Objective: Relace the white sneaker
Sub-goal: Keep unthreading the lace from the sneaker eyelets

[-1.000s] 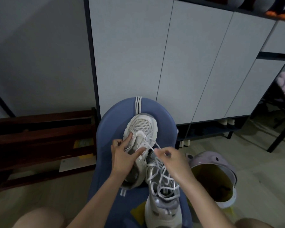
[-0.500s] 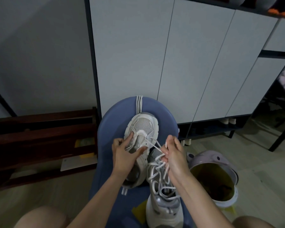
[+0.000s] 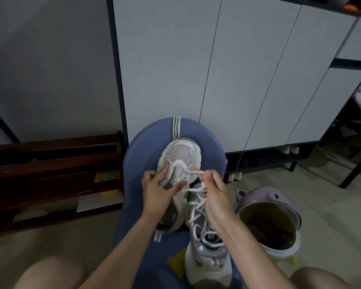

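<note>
Head view: on the far end of a blue seat (image 3: 133, 163), the left hand (image 3: 156, 192) grasps the white sneaker (image 3: 180, 157) while the right hand (image 3: 214, 184) pinches its lace (image 3: 193, 172), which could slip free or miss the eyelet if the shoe shifts.

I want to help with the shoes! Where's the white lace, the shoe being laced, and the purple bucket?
white lace (image 3: 193, 173): head view, the strand near the right hand.
white sneaker (image 3: 180, 153): head view, its mesh toe.
purple bucket (image 3: 261, 195): head view, its upper rim.

Both hands (image 3: 214, 189) on white sneaker (image 3: 180, 161), lace (image 3: 193, 171) pinched
</note>
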